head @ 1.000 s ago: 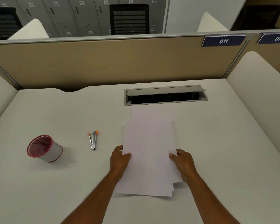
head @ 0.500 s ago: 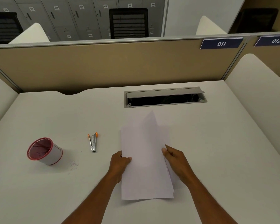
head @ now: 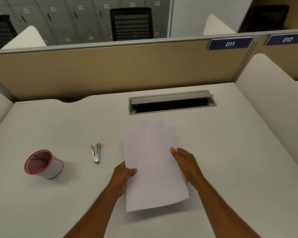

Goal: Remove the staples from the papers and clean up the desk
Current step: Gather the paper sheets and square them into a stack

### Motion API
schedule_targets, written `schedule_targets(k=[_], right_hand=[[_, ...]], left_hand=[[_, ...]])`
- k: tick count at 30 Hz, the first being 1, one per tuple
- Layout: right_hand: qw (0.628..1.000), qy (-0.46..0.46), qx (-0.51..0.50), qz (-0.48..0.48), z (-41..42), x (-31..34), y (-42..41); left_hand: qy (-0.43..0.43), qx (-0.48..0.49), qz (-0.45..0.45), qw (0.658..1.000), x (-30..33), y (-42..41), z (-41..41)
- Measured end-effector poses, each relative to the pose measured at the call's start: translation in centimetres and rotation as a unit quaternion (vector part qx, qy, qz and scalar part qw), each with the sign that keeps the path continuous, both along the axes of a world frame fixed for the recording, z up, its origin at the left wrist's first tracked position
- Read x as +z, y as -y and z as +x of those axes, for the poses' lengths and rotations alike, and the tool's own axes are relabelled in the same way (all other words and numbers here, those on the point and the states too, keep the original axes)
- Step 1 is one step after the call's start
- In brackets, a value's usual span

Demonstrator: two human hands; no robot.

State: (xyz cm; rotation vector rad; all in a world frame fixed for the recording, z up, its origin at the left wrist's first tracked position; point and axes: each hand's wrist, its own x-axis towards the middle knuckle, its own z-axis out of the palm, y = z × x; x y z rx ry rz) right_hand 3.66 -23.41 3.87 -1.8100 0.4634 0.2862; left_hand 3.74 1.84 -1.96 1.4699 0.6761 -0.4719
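Papers between both hands, mid-desk, long axis running away from the person | left hand pinches left edge, thumb on top | right hand fingers loosely spread on right edge | remover left, nearer left hand

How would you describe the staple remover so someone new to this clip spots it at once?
On the white desk, look left of the sheets of paper held by both hands, and right of the red-rimmed cup. The staple remover lies there alone: a small, slim metal tool with orange tips at its far end, the only metal item on the desktop.
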Motion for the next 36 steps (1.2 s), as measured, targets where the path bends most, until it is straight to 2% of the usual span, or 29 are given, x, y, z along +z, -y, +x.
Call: schedule_targets(k=[4, 7, 10, 14, 20, 23, 28, 32, 36], right_hand=[[0.996, -0.047, -0.075, 0.006, 1.7, -0.3, 1.5], [0.988, -0.109, -0.082, 0.075, 2.5, -0.4, 1.7], [0.984, -0.1, -0.043, 0.144, 2.7, -0.7, 2.1], [0.991, -0.08, 0.05, 0.096, 2.3, -0.8, 2.7], [0.988, -0.077, 0.112, 0.077, 1.8, -0.6, 2.9], [0.995, -0.018, 0.078, 0.057, 1.6, 0.3, 2.1], [0.99, 0.144, 0.006, 0.009, 1.7, 3.8, 0.6], [0.97, 0.235, -0.05, 0.039, 2.0, 6.7, -0.4], [0.954, 0.276, -0.088, 0.081, 2.1, 8.0, -0.8]], left_hand=[[-0.014, -0.003, -0.029, 0.999, -0.2, -0.2, -0.2], [-0.021, -0.001, -0.048, 0.999, -0.2, 0.0, -0.2], [-0.012, -0.02, -0.047, 0.999, 0.1, 0.2, -0.3], [0.041, -0.052, -0.016, 0.998, 0.8, 0.0, -0.2], [0.092, 0.001, -0.052, 0.994, 2.5, 0.7, 0.6], [0.163, 0.017, -0.016, 0.986, 4.1, 1.6, 0.8], [0.295, 0.037, 0.059, 0.953, 9.2, 2.6, 1.6], [0.37, 0.082, 0.06, 0.923, 13.3, 3.3, 2.5], [0.418, 0.099, 0.055, 0.901, 15.3, 3.4, 2.9]])
